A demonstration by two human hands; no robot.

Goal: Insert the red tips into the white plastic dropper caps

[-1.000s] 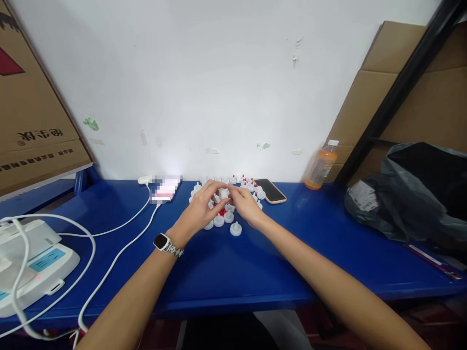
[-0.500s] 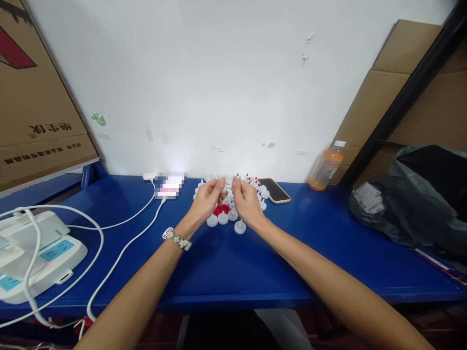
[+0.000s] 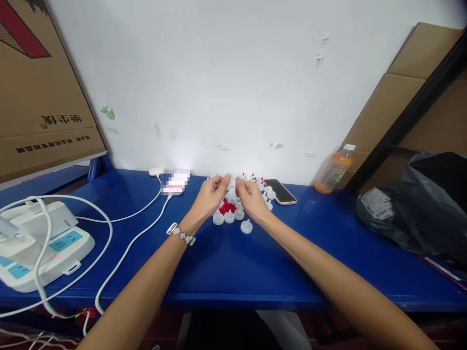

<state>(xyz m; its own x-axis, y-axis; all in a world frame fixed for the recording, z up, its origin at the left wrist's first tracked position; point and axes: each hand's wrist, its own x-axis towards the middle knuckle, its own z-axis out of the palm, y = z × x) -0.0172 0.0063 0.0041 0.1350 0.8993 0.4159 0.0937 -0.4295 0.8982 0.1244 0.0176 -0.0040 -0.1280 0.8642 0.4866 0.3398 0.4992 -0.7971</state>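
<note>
Close together over a cluster of small parts, my left hand (image 3: 212, 195) and my right hand (image 3: 253, 198) both have thumb and fingers pinched. What sits in each pinch is too small and covered to make out. Around and below them lie several white nozzle caps (image 3: 246, 226), each with a round base and a narrow spout. A small heap of red tips (image 3: 228, 207) lies among the caps, just below the gap between my hands. Behind my right hand, some white caps carry red tips (image 3: 262, 180) on their spouts. A metal bracelet (image 3: 181, 234) circles my left wrist.
On the blue table (image 3: 233, 272), a phone (image 3: 280, 192) lies right of the caps. An orange drink bottle (image 3: 333, 170) stands near the wall, beside a dark plastic bag (image 3: 386, 218). Leftward are a power strip (image 3: 69, 248), white cables (image 3: 133, 243) and a blurred-out lit device (image 3: 176, 182).
The whole view has shifted slightly, so things appear further right. Both hands stay pinched above the caps, close together, with only slight finger movement.
</note>
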